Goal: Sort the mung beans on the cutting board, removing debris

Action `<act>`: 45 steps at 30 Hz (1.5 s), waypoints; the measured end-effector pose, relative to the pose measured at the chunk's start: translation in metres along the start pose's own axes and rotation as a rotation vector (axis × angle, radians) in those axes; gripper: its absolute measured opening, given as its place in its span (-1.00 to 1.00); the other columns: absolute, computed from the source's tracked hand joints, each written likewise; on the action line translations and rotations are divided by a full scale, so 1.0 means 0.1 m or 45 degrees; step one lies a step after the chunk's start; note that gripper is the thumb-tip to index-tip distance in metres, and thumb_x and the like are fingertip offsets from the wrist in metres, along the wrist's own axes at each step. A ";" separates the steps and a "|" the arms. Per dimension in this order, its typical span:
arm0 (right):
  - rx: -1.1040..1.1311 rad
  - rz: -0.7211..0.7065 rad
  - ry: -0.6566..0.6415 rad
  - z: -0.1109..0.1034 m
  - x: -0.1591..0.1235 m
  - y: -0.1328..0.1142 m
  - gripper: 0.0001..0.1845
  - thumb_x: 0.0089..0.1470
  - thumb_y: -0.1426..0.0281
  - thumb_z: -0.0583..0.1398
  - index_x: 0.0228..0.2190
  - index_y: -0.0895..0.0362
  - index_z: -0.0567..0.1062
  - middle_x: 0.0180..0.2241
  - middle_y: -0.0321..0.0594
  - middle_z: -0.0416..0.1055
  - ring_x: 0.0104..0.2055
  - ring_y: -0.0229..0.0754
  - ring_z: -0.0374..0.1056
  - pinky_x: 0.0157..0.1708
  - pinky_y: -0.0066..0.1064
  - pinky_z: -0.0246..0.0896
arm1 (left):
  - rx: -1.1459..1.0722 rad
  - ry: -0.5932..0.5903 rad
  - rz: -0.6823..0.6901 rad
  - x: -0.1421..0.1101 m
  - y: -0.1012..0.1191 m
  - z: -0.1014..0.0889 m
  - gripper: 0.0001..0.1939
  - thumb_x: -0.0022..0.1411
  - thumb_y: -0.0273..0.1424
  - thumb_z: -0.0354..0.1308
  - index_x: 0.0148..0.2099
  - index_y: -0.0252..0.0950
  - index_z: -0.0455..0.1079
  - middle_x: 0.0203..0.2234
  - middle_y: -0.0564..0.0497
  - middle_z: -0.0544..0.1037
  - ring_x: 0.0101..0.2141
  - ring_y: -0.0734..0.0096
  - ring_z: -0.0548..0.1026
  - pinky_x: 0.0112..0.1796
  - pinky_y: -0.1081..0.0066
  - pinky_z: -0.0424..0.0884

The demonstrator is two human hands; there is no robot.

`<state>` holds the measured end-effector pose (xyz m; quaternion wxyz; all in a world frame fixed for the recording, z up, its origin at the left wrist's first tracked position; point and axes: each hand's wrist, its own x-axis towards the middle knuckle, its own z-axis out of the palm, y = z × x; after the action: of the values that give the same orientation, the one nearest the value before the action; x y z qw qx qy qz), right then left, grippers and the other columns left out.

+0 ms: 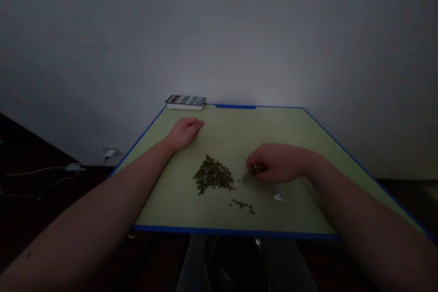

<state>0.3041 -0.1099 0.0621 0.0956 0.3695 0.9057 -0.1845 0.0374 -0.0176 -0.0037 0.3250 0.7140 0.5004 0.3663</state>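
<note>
A loose pile of small greenish-brown pellets or seeds (212,174) lies on the table between my hands. A short scatter of the same pieces (242,204) lies nearer the front edge. My right hand (272,163) hovers low over a clear plastic item (262,188), perhaps a bag or a shallow dish, with a bright white spot at its right end. Thumb and fingers are pinched together there; what they hold is hidden. Behind and left of the pile, my left hand (186,132) rests on the table in a loose fist, with nothing visible in it.
The pale table (236,127) has a blue rim and stands against a grey wall. A phone (185,100) lies on a white box (185,106) at the back left corner. Below the front edge is a dark round bowl (236,262). Cables and a plug (110,153) are at left.
</note>
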 end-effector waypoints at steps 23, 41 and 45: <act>0.046 -0.144 0.035 0.03 0.04 -0.08 -0.72 -0.12 0.47 0.13 -0.30 0.10 0.53 -0.50 -0.30 0.46 -0.52 -0.31 0.28 -0.53 -0.50 0.03 | 0.018 0.012 -0.011 0.00 0.01 0.00 -0.58 0.13 -0.10 -0.04 -0.61 -0.28 0.09 -0.78 0.17 0.10 -0.71 0.61 0.08 -0.64 0.48 -0.05; -0.005 -0.130 0.081 0.10 0.10 -0.11 -0.75 -0.11 0.44 0.11 -0.33 0.11 0.50 -0.48 -0.26 0.46 -0.52 -0.28 0.26 -0.53 -0.47 0.01 | 0.013 -0.005 0.013 0.01 -0.01 0.00 -0.58 0.13 -0.09 -0.05 -0.60 -0.27 0.05 -0.78 0.17 0.09 -0.71 0.61 0.07 -0.63 0.49 -0.04; -0.037 -0.088 0.087 0.07 0.07 -0.13 -0.76 -0.15 0.46 0.11 -0.36 0.12 0.51 -0.51 -0.27 0.45 -0.54 -0.29 0.26 -0.56 -0.47 -0.03 | 0.005 -0.009 0.015 0.01 -0.02 0.00 -0.59 0.13 -0.09 -0.04 -0.60 -0.28 0.07 -0.78 0.17 0.10 -0.71 0.61 0.07 -0.63 0.48 -0.05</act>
<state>0.2898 -0.1169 0.0566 0.0637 0.3425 0.9233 -0.1617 0.0366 -0.0163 -0.0054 0.3233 0.7189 0.4957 0.3647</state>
